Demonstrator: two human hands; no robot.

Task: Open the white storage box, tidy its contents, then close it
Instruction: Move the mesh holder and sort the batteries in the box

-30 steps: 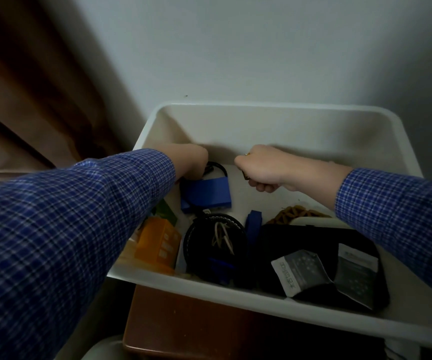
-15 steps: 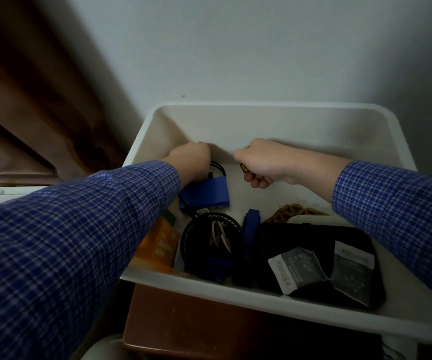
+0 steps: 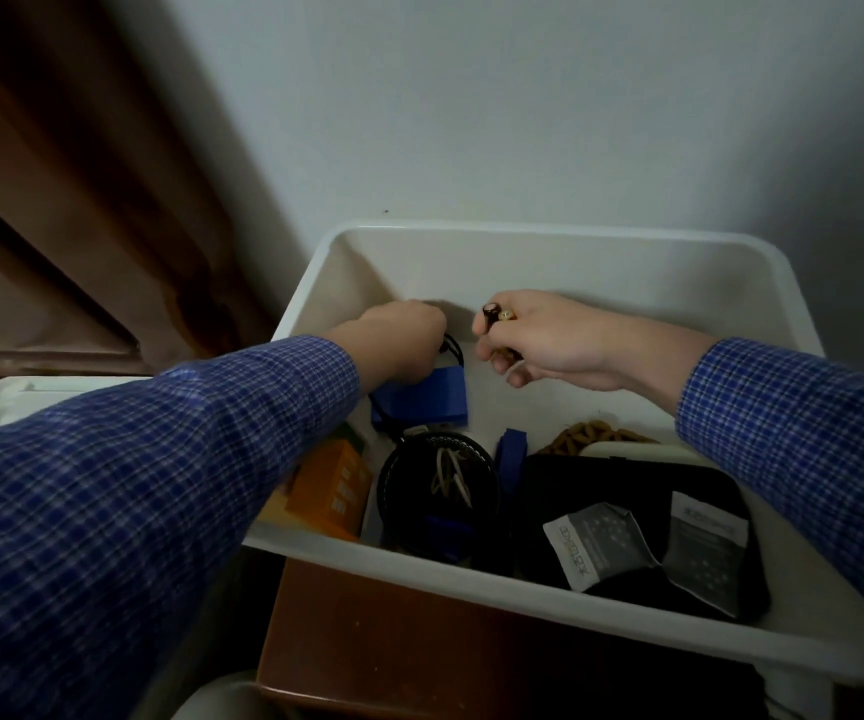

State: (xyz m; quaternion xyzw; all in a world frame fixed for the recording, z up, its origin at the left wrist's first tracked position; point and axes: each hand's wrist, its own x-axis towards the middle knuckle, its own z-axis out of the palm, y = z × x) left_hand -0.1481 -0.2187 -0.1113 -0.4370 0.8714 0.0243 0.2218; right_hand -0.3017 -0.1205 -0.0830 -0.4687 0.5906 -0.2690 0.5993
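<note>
The white storage box (image 3: 549,241) stands open, without a lid, against the wall. Both my hands reach into its far end. My left hand (image 3: 398,340) is curled low at the far left corner, on the black cord (image 3: 453,348) of a blue block (image 3: 435,400). My right hand (image 3: 539,337) is raised a little and pinches a small dark, gold-tipped object (image 3: 494,313). Inside lie an orange box (image 3: 333,488), a round black case (image 3: 440,493), a blue clip (image 3: 512,457), a braided brown cord (image 3: 593,436) and a black pouch (image 3: 643,522) with two grey sachets (image 3: 596,545).
The box rests on a brown wooden surface (image 3: 393,641). A brown curtain (image 3: 81,200) hangs at the left. A pale flat object (image 3: 29,397) lies beyond my left sleeve. A pale rounded object (image 3: 222,698) shows at the bottom edge.
My right hand has lifted and turned, so the small dark object between its fingers now shows. My left hand has shifted slightly toward the far left corner.
</note>
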